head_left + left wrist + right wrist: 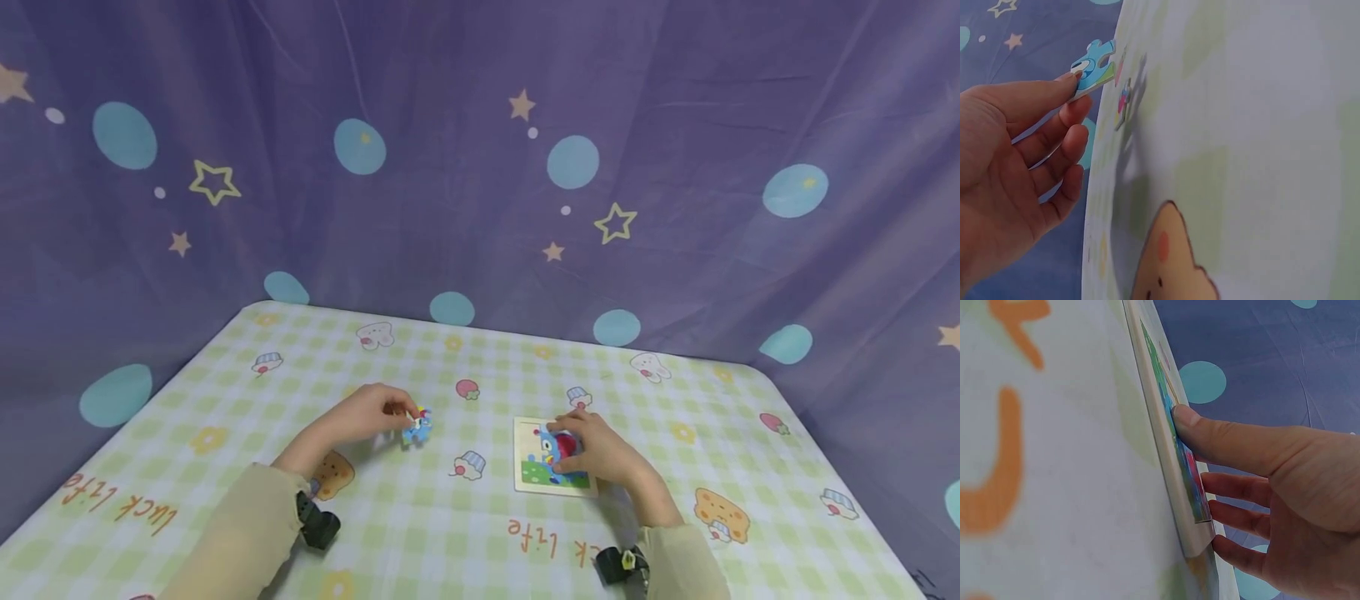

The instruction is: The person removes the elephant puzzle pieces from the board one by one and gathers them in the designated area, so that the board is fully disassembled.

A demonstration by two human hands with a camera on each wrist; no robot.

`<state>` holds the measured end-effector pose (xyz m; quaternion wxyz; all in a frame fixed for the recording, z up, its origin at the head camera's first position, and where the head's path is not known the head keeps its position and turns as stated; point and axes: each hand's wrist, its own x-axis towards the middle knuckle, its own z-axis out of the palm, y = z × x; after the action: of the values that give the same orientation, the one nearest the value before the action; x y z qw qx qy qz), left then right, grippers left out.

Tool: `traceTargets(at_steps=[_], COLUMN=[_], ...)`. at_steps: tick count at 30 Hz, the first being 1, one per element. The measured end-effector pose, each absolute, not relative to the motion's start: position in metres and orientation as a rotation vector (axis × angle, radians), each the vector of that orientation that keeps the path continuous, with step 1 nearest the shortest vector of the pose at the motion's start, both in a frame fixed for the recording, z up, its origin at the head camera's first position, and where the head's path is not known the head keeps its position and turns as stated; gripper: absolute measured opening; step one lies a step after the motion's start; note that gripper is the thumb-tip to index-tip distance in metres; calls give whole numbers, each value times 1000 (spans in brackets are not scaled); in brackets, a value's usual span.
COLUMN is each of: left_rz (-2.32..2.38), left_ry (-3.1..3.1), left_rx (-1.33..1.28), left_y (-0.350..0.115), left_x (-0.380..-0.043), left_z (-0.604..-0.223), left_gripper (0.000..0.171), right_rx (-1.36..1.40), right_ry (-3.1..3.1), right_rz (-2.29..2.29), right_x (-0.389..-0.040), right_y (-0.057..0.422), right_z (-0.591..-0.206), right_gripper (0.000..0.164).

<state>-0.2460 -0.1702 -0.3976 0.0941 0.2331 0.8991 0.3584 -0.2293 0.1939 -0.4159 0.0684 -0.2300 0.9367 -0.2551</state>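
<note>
Holding the jigsaw piece (1092, 65): the left hand (369, 412) pinches it between thumb and forefinger above the cloth-covered worktop (420, 533), left of the puzzle board (517, 454); the other fingers curl loosely below.
Piece's feel: probably light and stiff, thin wood or card, with a smooth printed face that could slip under dry fingers; its tabs look likeliest to chip.
Piece's best hold: face and back near one side, or opposite cut edges, keeping tabs and notches free.
Puzzle board: flat on the worktop, probably rigid and light enough to skid if nudged; the pale rim offers the surest hold.
Right hand (603, 450): fingers and thumb spread across the board, the thumb tip touching its picture.
Under the right hand: part of the blue-and-red animal picture (547, 446) is covered, so any gap there cannot be made out.
Beyond the piece: a small coloured thing (1124, 103), possibly another piece, too edge-on to tell.
Pale sleeves (247, 525): cut off by the head view's lower edge.
</note>
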Motion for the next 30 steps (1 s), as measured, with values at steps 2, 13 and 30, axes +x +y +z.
traceTargets(at_steps=[2,13,30], left_rz=[1052,1042,1018], left_ry=[2663,2556,2606], left_rx=[685,745,753], left_y=[-171,-169,-164], left_x=[-246,-244,-249], left_z=[-398,-400,-410], left_gripper=[8,10,6], right_rx=[-693,-692,-681], right_ry=[2823,2824,2830], right_rz=[-768,-774,-771], right_x=[-230,-230,-230], right_y=[194,195,195], right_z=[-416,-418,-418], right_gripper=[55,55,55])
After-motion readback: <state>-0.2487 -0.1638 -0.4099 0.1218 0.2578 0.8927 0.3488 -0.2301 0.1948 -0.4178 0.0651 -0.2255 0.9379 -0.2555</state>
